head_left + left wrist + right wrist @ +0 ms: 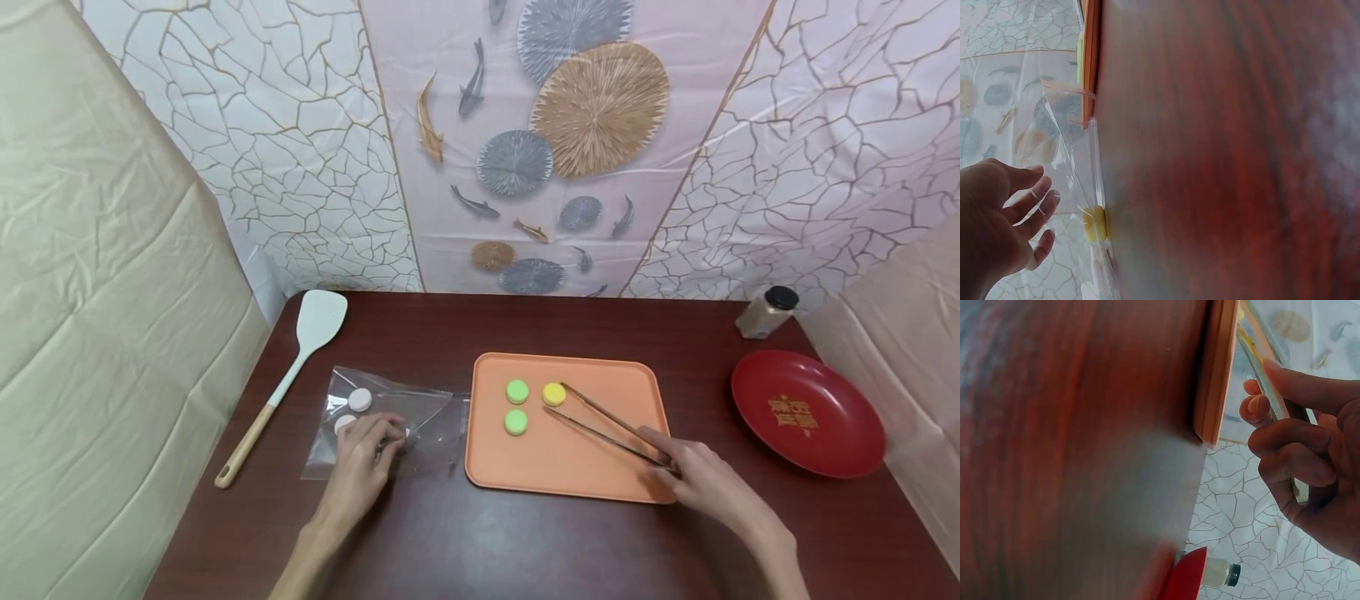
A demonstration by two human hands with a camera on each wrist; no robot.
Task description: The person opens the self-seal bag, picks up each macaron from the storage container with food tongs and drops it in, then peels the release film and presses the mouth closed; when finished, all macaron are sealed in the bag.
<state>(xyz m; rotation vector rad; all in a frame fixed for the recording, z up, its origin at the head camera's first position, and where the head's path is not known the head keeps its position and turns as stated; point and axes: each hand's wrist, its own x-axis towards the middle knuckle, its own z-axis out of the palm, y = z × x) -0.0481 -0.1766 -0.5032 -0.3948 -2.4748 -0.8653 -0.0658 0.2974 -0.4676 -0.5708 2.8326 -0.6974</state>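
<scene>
My right hand (693, 471) grips a pair of metal tongs (600, 433) over the orange tray (570, 479). The spread tips reach either side of a yellow macaron (553, 394). Two green macarons (517, 392) lie to its left on the same tray. My left hand (366, 446) rests over a clear plastic bag (431, 417), pinching its film with thumb and fingers. Pale macarons (360, 400) lie in the bag, partly covered by this hand. The left wrist view shows a yellow macaron (1094, 224) behind the film, low beside the tabletop.
At the left lies a spatula (303, 350) with a white head and wooden handle. A red plate (808, 414) stands right of the tray, with a black-lidded jar (767, 313) behind it. Patterned cloth (330, 150) hangs along the table's back edge.
</scene>
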